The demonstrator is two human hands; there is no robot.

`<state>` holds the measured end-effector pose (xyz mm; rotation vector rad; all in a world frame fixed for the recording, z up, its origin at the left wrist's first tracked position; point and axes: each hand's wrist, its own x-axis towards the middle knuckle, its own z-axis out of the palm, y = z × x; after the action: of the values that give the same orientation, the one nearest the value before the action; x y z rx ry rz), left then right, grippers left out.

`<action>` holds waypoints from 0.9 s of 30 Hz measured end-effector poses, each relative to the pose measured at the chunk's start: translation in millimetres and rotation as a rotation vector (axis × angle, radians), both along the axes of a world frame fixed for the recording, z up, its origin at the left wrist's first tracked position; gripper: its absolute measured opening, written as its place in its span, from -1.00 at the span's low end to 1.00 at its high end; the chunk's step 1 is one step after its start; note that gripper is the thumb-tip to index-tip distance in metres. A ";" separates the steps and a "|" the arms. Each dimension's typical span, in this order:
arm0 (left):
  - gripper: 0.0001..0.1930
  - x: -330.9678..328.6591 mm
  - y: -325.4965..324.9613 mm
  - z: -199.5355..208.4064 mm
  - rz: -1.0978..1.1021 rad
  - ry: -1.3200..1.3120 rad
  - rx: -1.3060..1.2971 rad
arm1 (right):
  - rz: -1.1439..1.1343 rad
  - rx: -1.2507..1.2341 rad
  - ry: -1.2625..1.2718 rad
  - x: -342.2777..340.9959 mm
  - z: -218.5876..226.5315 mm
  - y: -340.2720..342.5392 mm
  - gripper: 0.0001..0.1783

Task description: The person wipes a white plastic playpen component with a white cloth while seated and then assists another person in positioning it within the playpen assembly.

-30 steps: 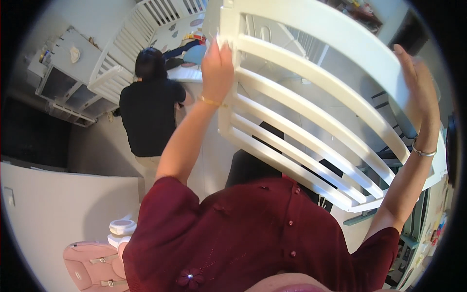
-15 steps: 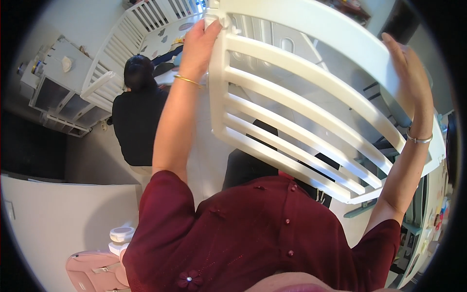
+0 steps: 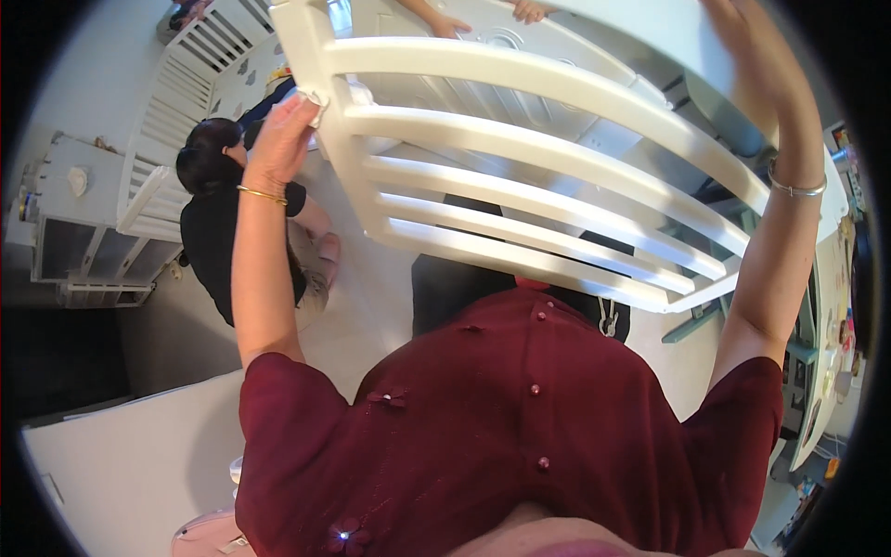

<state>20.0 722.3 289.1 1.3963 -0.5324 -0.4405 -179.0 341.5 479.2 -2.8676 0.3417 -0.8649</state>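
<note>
A large white slatted panel (image 3: 529,139), like a crib side, is held up in front of me, with curved bars running across it. My left hand (image 3: 292,125) grips the post at its left end, fingers closed around the edge. At the upper right my right hand (image 3: 766,65) holds the wide outer rail; its fingers partly leave the top of the picture. The panel slants, with its lower right corner close to my body.
A person in black (image 3: 227,213) crouches at left beside a white crib (image 3: 148,200). Another person's hand (image 3: 445,25) touches a white molded panel (image 3: 557,70) beyond mine. A white cabinet (image 3: 79,204) stands far left; a pink padded seat (image 3: 209,537) is lower left.
The panel's left end has swung left and tilted, my left hand moving with it along the post. The crouching person's head has turned, and another person's hands now show at the top.
</note>
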 end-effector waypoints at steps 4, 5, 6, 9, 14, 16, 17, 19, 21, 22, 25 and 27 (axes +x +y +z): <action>-0.69 1.1 -19.5 37.7 0.115 -0.058 -0.157 | -0.093 0.046 0.039 1.5 -2.9 -10.1 -0.41; -0.70 4.7 -24.9 48.2 0.106 -0.080 -0.144 | -0.058 0.005 0.000 -2.2 -3.0 -7.2 -0.40; -0.70 10.6 -28.2 53.0 0.093 -0.102 -0.133 | -0.028 -0.039 -0.038 -6.4 -2.5 -6.1 -0.39; -0.67 19.5 -32.8 37.1 0.107 -0.026 -0.227 | 0.023 0.075 0.101 -7.9 4.1 -19.6 -0.33; -0.44 18.5 -5.9 37.3 0.241 -0.119 -0.107 | 0.115 -0.166 -0.046 5.1 0.4 -30.0 -0.27; -0.42 28.6 2.6 27.7 0.234 -0.102 -0.140 | 0.296 -0.133 0.093 -12.2 9.7 -22.3 -0.28; -0.42 29.2 -0.4 26.5 0.218 -0.094 -0.161 | 0.272 -0.135 0.095 -21.3 14.6 -23.6 -0.28; -0.42 30.6 -3.1 26.4 0.203 -0.091 -0.185 | 0.483 -0.135 0.250 -35.4 24.4 -25.7 -0.28; -0.40 32.4 0.7 26.6 0.137 -0.043 -0.224 | 0.490 -0.135 0.323 -41.2 33.9 -29.1 -0.29; -0.40 35.5 6.0 23.3 0.147 -0.046 -0.226 | 0.503 -0.132 0.404 -44.6 36.1 -28.3 -0.28; -0.42 42.3 12.2 22.2 0.046 -0.012 -0.238 | 0.451 -0.226 0.204 -45.2 20.6 -47.6 -0.22; -0.39 29.1 8.7 28.0 0.077 -0.005 -0.223 | 0.608 -0.112 0.277 -69.9 31.0 -36.3 -0.14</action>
<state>49.0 731.0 317.1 1.1996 -0.5137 -0.3059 -248.9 305.2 510.1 -2.9099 -0.5495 -0.3853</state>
